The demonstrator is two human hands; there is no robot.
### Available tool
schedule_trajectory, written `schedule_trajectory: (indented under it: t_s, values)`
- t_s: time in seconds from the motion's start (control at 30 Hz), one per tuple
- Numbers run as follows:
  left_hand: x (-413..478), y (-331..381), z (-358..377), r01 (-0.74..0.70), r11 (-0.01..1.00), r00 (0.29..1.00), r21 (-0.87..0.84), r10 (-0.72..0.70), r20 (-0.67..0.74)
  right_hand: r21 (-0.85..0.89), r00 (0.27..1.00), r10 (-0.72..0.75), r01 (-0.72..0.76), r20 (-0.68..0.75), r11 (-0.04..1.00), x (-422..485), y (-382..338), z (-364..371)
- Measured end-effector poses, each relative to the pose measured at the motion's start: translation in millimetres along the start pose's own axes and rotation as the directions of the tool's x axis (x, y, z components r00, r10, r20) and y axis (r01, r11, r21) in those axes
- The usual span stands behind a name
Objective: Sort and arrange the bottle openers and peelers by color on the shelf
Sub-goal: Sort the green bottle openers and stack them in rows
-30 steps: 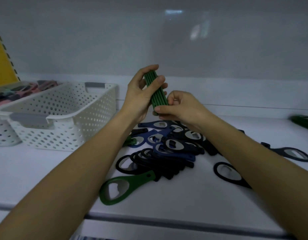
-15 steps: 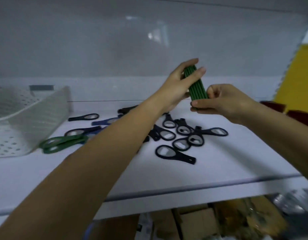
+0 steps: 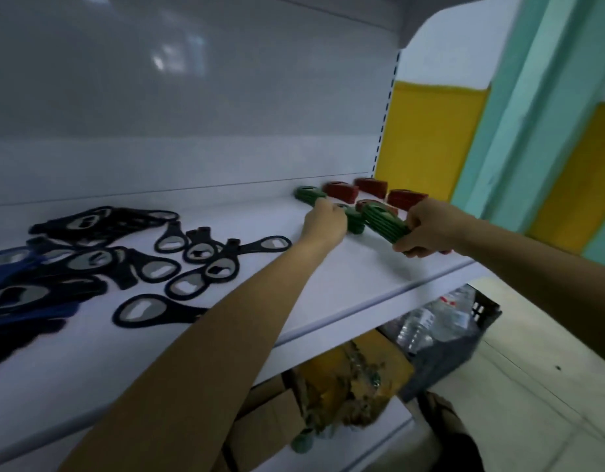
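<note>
Shelf (image 3: 345, 277), right end: green stack (image 3: 384, 223) of openers, held in the curled grip of the right hand (image 3: 427, 229), just in front of the red stacks (image 3: 340, 191). Left hand (image 3: 325, 223) is against a second green stack (image 3: 354, 222) — whether its grip holds it cannot be told. Black openers (image 3: 199, 267) lie loose at centre, blue openers (image 3: 8, 264) far left.

The white shelf (image 3: 362, 277) had a glossy back panel (image 3: 192, 97) catching light; yellow and teal wall stripes (image 3: 430, 137) rose right, above pale floor tiles (image 3: 532, 386).

A green opener stack (image 3: 384, 223) was tilted centre right, red stacks (image 3: 340, 191) behind; black openers (image 3: 199, 250) sprawled left, blue openers (image 3: 3, 264) far left.
</note>
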State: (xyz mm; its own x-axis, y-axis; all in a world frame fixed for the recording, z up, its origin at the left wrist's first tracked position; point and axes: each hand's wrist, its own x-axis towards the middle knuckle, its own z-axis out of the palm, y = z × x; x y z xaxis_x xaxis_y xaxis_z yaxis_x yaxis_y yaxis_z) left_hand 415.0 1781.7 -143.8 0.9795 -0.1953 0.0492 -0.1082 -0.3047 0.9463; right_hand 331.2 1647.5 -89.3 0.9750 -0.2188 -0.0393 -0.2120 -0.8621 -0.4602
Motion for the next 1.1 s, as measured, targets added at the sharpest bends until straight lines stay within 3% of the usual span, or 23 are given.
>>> schedule_trajectory:
  t_s: [0.1, 0.23, 0.4, 0.53, 0.73, 1.1]
  values:
    - [-5, -6, 6, -0.040, 0.991, 0.999, 0.124, 0.044, -0.028, -0.157, 1.000, 0.011, -0.009, 0.015, 0.988, 2, 1, 0]
    - [-6, -10, 12, -0.164, 0.965, 0.986, 0.202, 0.152, 0.075, -0.326, 0.998, 0.052, -0.038, 0.033, 0.945, 4, 6, 5]
    - [-3, -11, 17, -0.233, 0.931, 0.964, 0.283, 0.182, 0.195, -0.431, 1.000, 0.007, -0.013, -0.015, 0.902, 9, 11, 15]
    - [-2, -14, 14, -0.274, 0.915, 0.948, 0.297, 0.206, 0.242, -0.412, 1.000, -0.004, -0.004, -0.018, 0.911, 5, 12, 14]
    - [2, -15, 14, -0.406, 0.857, 0.895, 0.317, 0.302, 0.329, -0.223, 1.000, 0.003, -0.001, 0.009, 0.975, -1, 14, 7]
    - [9, -16, 18, -0.460, 0.828, 0.878, 0.319, 0.370, 0.304, -0.239, 0.999, -0.052, 0.046, -0.016, 0.970, -3, 20, 15]
